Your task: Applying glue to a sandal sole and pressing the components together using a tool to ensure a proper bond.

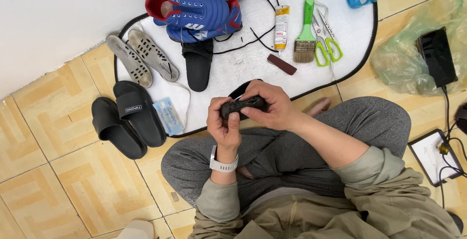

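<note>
Both hands grip a black sole [242, 106] held over the lap, just at the near edge of the white mat [233, 64]. The left hand [223, 122] curls around its left end, thumb on top; the right hand [272, 105] wraps over the right end, fingers pressed down on it. On the mat lie blue shoes [197, 15], a glue tube [281, 27], a brush [306, 32] and scissors [327, 47] (green handles). Black slides [129, 120] sit on the floor

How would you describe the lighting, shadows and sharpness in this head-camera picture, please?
Head view: soft, even light, no harsh glare on the white mat; faint shadows under the black slides; both hands, left hand and right hand, and the black insole look sharp; edges bend slightly from the wide lens.
</note>
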